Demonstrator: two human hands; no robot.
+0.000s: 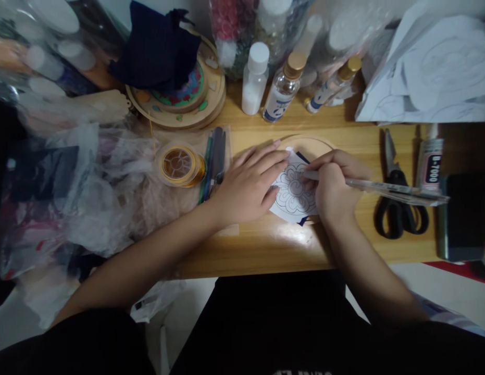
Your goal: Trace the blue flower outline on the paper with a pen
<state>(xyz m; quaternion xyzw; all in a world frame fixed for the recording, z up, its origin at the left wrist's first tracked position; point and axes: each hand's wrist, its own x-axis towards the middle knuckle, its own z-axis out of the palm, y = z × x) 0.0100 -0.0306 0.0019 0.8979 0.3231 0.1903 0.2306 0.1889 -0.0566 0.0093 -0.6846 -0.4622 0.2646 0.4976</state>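
A white paper (293, 200) printed with a black-line flower pattern lies over a dark blue piece (302, 155), of which only corners show. Beneath them is a round, light wooden board (318, 144). My left hand (252, 179) rests flat with fingers spread across the paper's left edge. In my right hand (338, 182) is a slim pen (383, 187), its tip end near the middle of the flower and its long clear barrel pointing right. Whether the tip touches the paper I cannot tell.
To the right lie black-handled scissors (398, 203), a glue tube (430, 161) and a dark phone (464, 216). Left are a spool of golden thread (182, 165), dark pens (216, 159) and plastic bags (109, 187). Small bottles (281, 91) and paper sheets (430, 78) stand behind.
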